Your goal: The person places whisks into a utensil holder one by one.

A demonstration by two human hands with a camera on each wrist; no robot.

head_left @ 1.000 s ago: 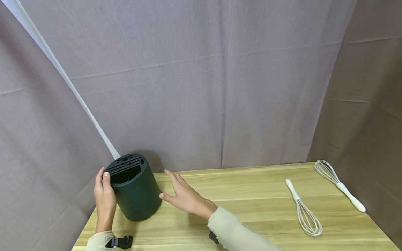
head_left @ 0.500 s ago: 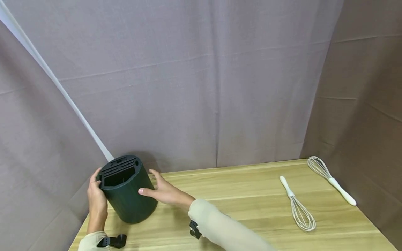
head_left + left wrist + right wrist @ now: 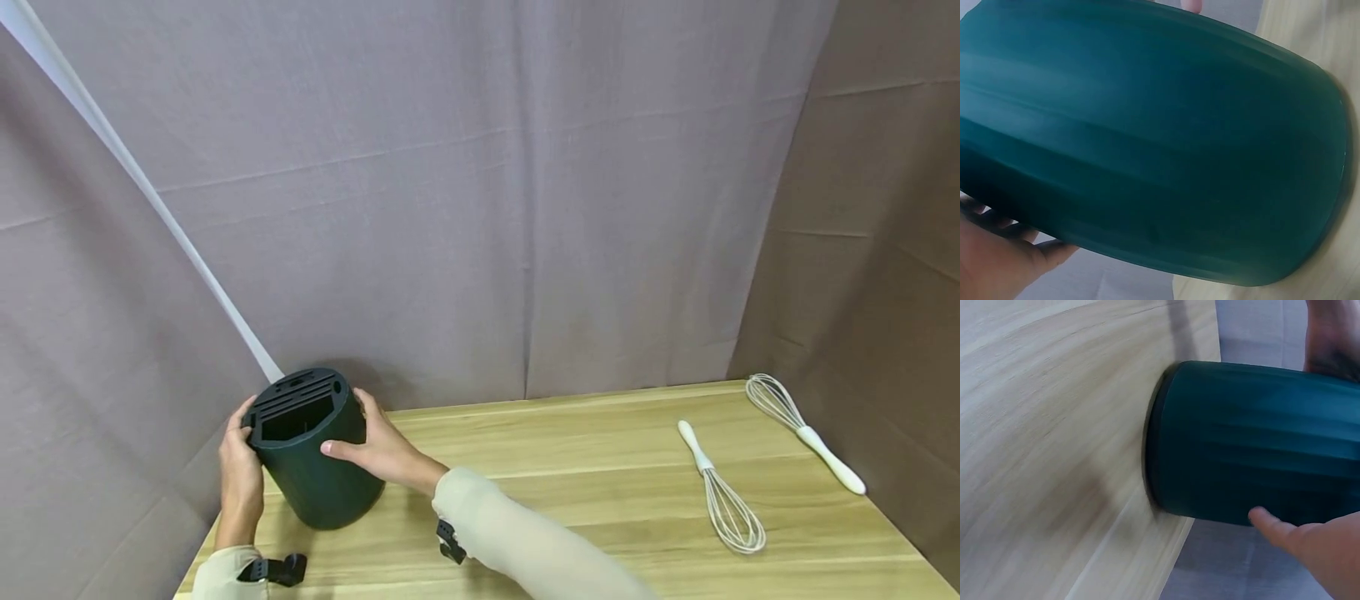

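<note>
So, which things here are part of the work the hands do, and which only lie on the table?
In the work:
- dark green holder, tilted, near the table's left corner
- left hand, gripping its left side
- right hand, gripping its right side

Only lying there:
- nearer whisk on the wooden table
- farther whisk by the right edge

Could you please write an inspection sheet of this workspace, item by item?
Surface: wooden table, pale grain.
Job's things: dark green knife block, tilted, at the table's back left corner.
Clutter: two white-handled whisks lying at the right.
Grippers: left hand and right hand hold the block's opposite sides.
Cables: nothing seen.
Surroundings: grey-brown cloth backdrop; white strip at the left.
</note>
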